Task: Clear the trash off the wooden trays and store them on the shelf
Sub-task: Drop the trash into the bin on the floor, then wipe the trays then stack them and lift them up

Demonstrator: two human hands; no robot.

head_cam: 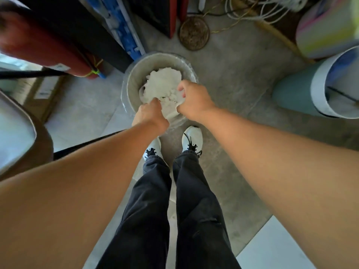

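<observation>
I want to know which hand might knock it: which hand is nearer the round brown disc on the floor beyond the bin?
Right. The right hand is over the bin's right rim, below the brown disc. The left hand is lower, at the near rim, farther away.

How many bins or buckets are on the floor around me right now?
2 clearly: a round grey bin lined with clear plastic, under both hands and holding white crumpled paper trash, and a teal bin with a white liner at right. The pastel striped container behind it may be another.

Crumpled white paper trash (162,85) inside the round bin (136,74)
</observation>
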